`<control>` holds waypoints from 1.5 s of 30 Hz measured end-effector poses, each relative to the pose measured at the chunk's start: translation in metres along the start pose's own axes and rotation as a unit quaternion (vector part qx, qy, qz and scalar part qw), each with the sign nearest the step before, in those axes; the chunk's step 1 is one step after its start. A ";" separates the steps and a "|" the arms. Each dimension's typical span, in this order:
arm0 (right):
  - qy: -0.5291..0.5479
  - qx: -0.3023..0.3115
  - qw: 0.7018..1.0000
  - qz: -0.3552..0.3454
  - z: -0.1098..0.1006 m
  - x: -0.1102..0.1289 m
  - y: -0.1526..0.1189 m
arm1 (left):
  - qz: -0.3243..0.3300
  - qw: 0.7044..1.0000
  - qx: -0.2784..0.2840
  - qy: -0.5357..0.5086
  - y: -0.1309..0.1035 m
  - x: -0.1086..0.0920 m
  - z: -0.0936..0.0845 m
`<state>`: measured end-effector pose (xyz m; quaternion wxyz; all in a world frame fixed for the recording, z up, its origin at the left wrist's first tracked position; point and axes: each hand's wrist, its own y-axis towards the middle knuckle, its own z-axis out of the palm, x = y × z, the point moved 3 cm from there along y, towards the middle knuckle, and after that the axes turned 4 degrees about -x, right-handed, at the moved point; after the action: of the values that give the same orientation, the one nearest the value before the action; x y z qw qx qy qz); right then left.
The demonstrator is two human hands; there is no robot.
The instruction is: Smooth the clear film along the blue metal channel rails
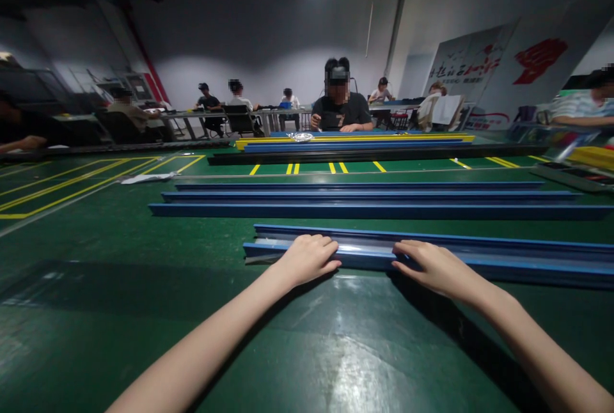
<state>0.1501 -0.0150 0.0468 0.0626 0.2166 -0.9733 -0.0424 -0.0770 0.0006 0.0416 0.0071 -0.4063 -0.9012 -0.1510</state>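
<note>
A long blue U-shaped channel (364,262) lies across the table in front of me, open side up, its right end beyond the picture. My left hand (309,259) is closed over its near wall close to the left end, fingers inside and thumb on the outer face. Farther right, my right hand (429,264) pinches the same wall, thumb outside and fingertips over the rim. Clear, shiny film shows inside the channel between my hands. A thin greyish strip (263,259) sticks out along the base at the left end.
Three more blue channels (364,211) lie parallel behind it on the green table (144,349). Beyond them are a long black profile (336,156) and yellow profiles (412,138). A person (341,106) sits opposite. White scrap (148,178) lies left; a dark tray (573,176) stands right.
</note>
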 end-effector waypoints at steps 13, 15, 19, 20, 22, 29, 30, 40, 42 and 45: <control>-0.042 -0.050 0.997 0.038 -0.008 -0.034 -0.030 | 0.035 0.999 -0.026 -0.029 0.045 -0.037 -0.001; -0.072 -0.050 0.996 0.031 -0.007 -0.032 -0.030 | 0.042 0.999 -0.022 -0.022 0.045 -0.037 -0.001; -0.097 -0.059 0.993 0.024 -0.007 -0.027 -0.027 | 0.054 0.998 -0.016 -0.016 0.042 -0.034 -0.003; -0.097 -0.062 0.993 0.023 -0.007 -0.024 -0.026 | 0.053 0.998 -0.016 -0.016 0.041 -0.032 -0.004; -0.096 -0.064 0.993 0.019 -0.006 -0.018 -0.021 | 0.043 0.999 -0.016 -0.015 0.037 -0.026 -0.005; -0.092 -0.073 0.993 -0.007 -0.003 0.015 0.006 | -0.013 1.000 -0.005 0.012 0.009 0.005 -0.009; -0.083 -0.071 0.994 -0.010 -0.002 0.019 0.010 | -0.023 1.000 -0.001 0.018 0.005 0.009 -0.010; -0.093 -0.101 0.991 -0.005 -0.005 0.007 0.001 | -0.069 0.997 0.027 0.033 -0.019 0.033 -0.014; -0.086 -0.115 0.990 0.012 -0.008 -0.005 -0.007 | -0.068 0.997 0.025 0.035 -0.021 0.033 -0.013; -0.065 -0.132 0.989 0.024 -0.010 -0.017 -0.014 | -0.062 0.997 0.020 0.038 -0.022 0.032 -0.012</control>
<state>0.1728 -0.0210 0.0537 0.0278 0.1801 -0.9660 -0.1832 -0.1153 0.0068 0.0515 0.0405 -0.3435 -0.9265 -0.1485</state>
